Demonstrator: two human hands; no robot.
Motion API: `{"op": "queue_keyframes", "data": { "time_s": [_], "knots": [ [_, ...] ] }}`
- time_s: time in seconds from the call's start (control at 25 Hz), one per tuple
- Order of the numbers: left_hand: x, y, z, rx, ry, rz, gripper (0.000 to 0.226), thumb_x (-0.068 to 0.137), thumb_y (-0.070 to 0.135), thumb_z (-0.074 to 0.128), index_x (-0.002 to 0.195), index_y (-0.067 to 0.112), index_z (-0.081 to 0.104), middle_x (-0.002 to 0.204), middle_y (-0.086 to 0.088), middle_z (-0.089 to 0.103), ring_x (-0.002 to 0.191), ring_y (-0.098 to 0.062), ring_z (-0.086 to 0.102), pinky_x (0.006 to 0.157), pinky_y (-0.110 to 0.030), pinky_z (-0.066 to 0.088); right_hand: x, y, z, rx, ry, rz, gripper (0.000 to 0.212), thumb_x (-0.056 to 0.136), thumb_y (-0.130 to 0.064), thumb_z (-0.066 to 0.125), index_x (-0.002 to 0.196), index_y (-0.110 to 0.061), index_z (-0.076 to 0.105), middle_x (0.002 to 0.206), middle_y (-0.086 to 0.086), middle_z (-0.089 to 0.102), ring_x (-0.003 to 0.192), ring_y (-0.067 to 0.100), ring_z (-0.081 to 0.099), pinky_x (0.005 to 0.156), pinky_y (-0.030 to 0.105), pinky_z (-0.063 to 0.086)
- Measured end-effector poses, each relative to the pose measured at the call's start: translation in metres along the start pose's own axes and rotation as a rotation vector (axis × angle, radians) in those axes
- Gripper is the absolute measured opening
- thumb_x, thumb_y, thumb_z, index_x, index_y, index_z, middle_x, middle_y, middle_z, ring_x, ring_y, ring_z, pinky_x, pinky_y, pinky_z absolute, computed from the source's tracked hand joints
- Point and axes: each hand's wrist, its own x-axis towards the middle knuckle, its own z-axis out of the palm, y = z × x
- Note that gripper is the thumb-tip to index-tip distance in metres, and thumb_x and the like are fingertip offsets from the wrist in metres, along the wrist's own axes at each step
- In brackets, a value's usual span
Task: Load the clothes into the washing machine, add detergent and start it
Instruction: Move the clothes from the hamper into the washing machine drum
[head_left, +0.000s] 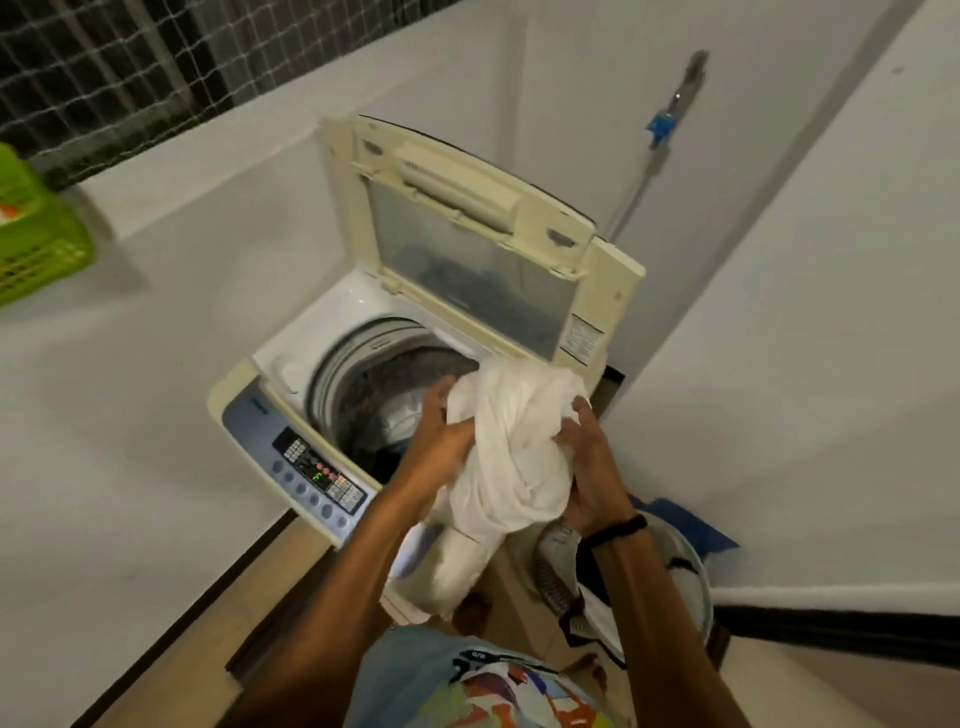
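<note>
White walls all round, tight corner spot, with netting over one dark window up top left and one green crate (36, 234) sitting on the ledge under it. One top-load washer (291, 364) in the corner, its lid (467, 218) flipped right up. The panel (311, 467) along the front edge has a small lit display. There's already some pale laundry down in the drum (363, 395). Both hands are busy with one big white cloth (514, 447): left hand (441, 431) grips the left side of the bundle, right hand (587, 457) has its fingers dug into the right side, one dark band (618, 530) on that wrist. The bundle sits over the washer's front right corner, at the drum's edge, with a tail hanging down past the front. One hamper (698, 566) with more clothes stands on the floor just right of the washer. One tap (680, 93) with a blue fitting is on the wall behind, a hose dropping from it.
</note>
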Motion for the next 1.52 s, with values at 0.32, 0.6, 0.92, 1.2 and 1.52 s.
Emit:
{"op": "queue_keyframes", "data": {
  "time_s": [0.32, 0.6, 0.92, 1.2, 1.52],
  "knots": [
    [0.045, 0.019, -0.097, 0.002, 0.218, 0.121, 0.029, 0.080, 0.025, 0.070, 0.105, 0.039, 0.072, 0.104, 0.012, 0.074, 0.103, -0.015, 0.069, 0.093, -0.040, 0.055, 0.095, 0.023, 0.082, -0.439, -0.099, -0.020, 0.043, 0.086, -0.032, 0.066, 0.121, -0.009, 0.060, 0.123, 0.013, 0.066, 0.115, 0.027, 0.062, 0.101, 0.043, 0.049],
    [0.085, -0.055, -0.116, 0.372, 0.470, -0.089, 0.045, 0.086, 0.014, 0.059, 0.131, 0.007, 0.058, 0.130, -0.016, 0.061, 0.120, -0.032, 0.058, 0.104, -0.040, 0.046, 0.132, 0.078, 0.034, -0.982, 0.120, 0.049, 0.035, 0.091, -0.035, 0.059, 0.123, -0.020, 0.059, 0.116, -0.001, 0.057, 0.112, 0.025, 0.054, 0.094, 0.040, 0.050],
    [0.065, -0.093, -0.020, 0.329, 0.350, -0.043, 0.017, 0.084, 0.010, 0.060, 0.086, 0.021, 0.073, 0.091, 0.003, 0.075, 0.090, -0.018, 0.068, 0.089, -0.036, 0.055, 0.078, 0.068, -0.055, -0.685, 0.337, 0.078, 0.008, 0.092, -0.020, 0.061, 0.090, -0.020, 0.069, 0.092, 0.004, 0.076, 0.085, 0.019, 0.073, 0.078, 0.031, 0.058],
    [0.027, -0.162, 0.117, 0.669, -0.229, -0.115, 0.014, 0.086, 0.016, 0.065, 0.093, 0.026, 0.073, 0.094, 0.008, 0.073, 0.091, -0.011, 0.067, 0.086, -0.025, 0.051, 0.005, 0.090, -0.204, -0.570, 0.676, 0.293, 0.018, 0.092, -0.013, 0.059, 0.077, -0.012, 0.068, 0.071, 0.006, 0.068, 0.061, 0.018, 0.060, 0.055, 0.031, 0.054],
    [0.076, -0.309, 0.239, 0.942, -0.380, -0.435, 0.015, 0.087, 0.024, 0.062, 0.079, 0.036, 0.064, 0.098, 0.008, 0.072, 0.092, -0.014, 0.065, 0.087, -0.028, 0.051, -0.019, 0.156, -0.431, -0.422, 0.936, 0.562, 0.010, 0.086, -0.016, 0.061, 0.077, -0.013, 0.066, 0.077, 0.011, 0.069, 0.068, 0.024, 0.060, 0.057, 0.031, 0.050]
  ]
}}
